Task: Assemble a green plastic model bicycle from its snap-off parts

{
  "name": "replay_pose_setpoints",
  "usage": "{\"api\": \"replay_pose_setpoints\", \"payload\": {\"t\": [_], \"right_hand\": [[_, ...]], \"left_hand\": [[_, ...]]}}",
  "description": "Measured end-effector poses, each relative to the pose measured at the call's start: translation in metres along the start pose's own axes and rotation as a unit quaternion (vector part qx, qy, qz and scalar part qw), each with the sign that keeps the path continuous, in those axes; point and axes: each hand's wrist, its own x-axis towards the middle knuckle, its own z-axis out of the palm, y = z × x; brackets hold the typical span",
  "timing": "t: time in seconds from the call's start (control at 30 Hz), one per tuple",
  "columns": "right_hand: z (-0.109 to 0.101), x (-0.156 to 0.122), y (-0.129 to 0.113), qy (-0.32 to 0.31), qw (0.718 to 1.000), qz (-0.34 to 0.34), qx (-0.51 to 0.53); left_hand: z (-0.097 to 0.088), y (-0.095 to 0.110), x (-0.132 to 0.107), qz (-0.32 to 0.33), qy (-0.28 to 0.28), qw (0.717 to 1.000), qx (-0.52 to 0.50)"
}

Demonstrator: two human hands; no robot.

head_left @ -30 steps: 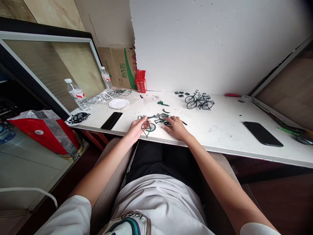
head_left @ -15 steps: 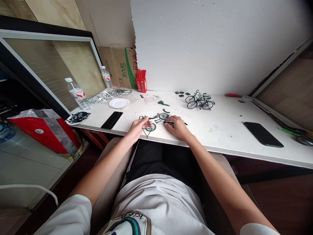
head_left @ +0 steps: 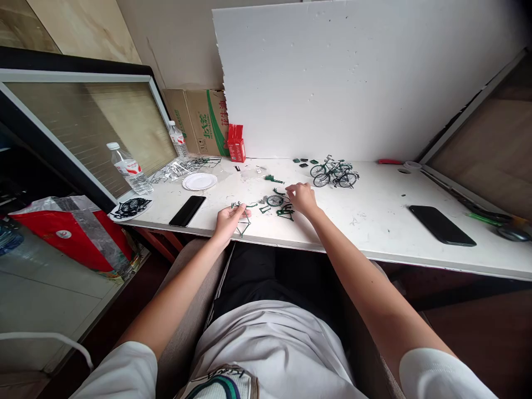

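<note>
My left hand [head_left: 229, 223] is closed on a thin green toy bicycle frame [head_left: 244, 229], held low at the table's front edge. Fingers bent and drawn together, my right hand [head_left: 303, 198] is over the table beside the loose parts; I cannot make out whether something small is in its fingertips. Between the hands lie a black spoked wheel [head_left: 275, 200], a curved green piece [head_left: 279, 192] and a cluster of dark green parts [head_left: 286, 211]. Another slim green piece [head_left: 251, 206] is by my left fingertips.
Assembled toy bicycles [head_left: 334, 173] stand at the back, near small dark green pieces [head_left: 303, 164]. A green part [head_left: 274, 179] lies mid-table. Phones [head_left: 188, 211] [head_left: 441, 225] flank the work area. A white plate [head_left: 200, 181], bottles [head_left: 132, 170] and a red box [head_left: 236, 144] are leftward.
My right hand has lifted off and moved away from me, uncovering the dark green cluster. The left hand still holds the frame; the wheel earlier seen by it no longer shows clearly.
</note>
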Motion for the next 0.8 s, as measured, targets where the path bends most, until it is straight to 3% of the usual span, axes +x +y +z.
{"api": "replay_pose_setpoints", "payload": {"t": [0.17, 0.5, 0.63, 0.8], "right_hand": [[0.007, 0.017, 0.002, -0.068, 0.997, 0.017, -0.016], [0.021, 0.03, 0.003, -0.016, 0.999, 0.026, 0.014], [0.012, 0.019, 0.001, 0.089, 0.987, -0.006, 0.13], [-0.001, -0.035, -0.026, 0.12, 0.92, -0.075, 0.365]], "left_hand": [[-0.006, -0.002, 0.005, 0.011, -0.015, 1.0, 0.01], [0.016, -0.005, 0.017, 0.039, -0.037, 0.999, -0.008], [0.019, -0.002, 0.014, 0.053, -0.033, 0.998, -0.006], [0.026, 0.011, 0.003, 0.072, -0.047, 0.996, -0.009]]}}
